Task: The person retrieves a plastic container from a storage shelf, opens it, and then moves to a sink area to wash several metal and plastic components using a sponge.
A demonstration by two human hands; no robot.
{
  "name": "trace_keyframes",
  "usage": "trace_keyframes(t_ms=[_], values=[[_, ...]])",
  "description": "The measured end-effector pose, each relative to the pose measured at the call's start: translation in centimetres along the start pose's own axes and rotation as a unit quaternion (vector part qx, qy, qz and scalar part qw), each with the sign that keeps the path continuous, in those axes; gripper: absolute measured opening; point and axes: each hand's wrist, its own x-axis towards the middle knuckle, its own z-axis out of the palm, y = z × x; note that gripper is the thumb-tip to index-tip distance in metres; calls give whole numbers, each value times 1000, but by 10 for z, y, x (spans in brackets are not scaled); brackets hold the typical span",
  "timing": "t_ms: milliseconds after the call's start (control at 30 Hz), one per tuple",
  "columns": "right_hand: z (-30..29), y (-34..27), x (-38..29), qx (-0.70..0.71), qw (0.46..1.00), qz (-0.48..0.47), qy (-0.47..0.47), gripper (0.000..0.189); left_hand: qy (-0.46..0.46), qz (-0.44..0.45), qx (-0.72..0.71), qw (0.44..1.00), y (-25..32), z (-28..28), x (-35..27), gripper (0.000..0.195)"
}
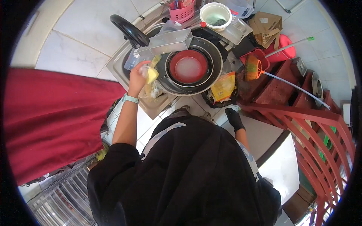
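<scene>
My left hand (138, 76), bare with a pale green watch at the wrist, grips a yellow sponge (152, 75) with whitish suds or plastic on it, over the left side of the steel sink (116, 63). Right of it, a red bowl (174, 63) with cloudy liquid sits in nested dark pans (216, 60). A clear rectangular container (169, 42) lies behind, near the black faucet (130, 31). Crumpled clear plastic (154, 89) is below the sponge. My right hand (234, 117), in a black glove, hangs low beside a bin holding a yellow packet (223, 87); whether its fingers are apart is unclear.
A white tub (205, 14) and a pink basket (181, 14) stand behind the sink. Red stairs (271, 82) at right hold a broom (251, 67) and dustpan. A red railing (305, 113) and a white appliance (282, 169) are at lower right; a red curtain (56, 113) hangs left.
</scene>
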Motion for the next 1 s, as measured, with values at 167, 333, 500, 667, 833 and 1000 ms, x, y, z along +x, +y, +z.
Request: trace_keyframes(t_ms=[167,333,500,667,833,1000], values=[[1,4,1,-29,999,-4,-37,33,-40,16,-114,993,4,-6,-4,32],[8,8,3,-56,998,-34,12,29,12,125,4,992,3,-6,-6,28],[8,2,1,10,1000,11,14,30,52,140,0,989,5,1,-11,19],[8,0,-1,17,1000,21,5,30,74,160,47,983,12,3,-13,16],[9,2,-1,-2,1000,0,16,29,81,196,57,976,12,4,-12,14],[8,4,-2,-15,1000,-17,5,28,20,95,-49,994,9,4,-6,16]])
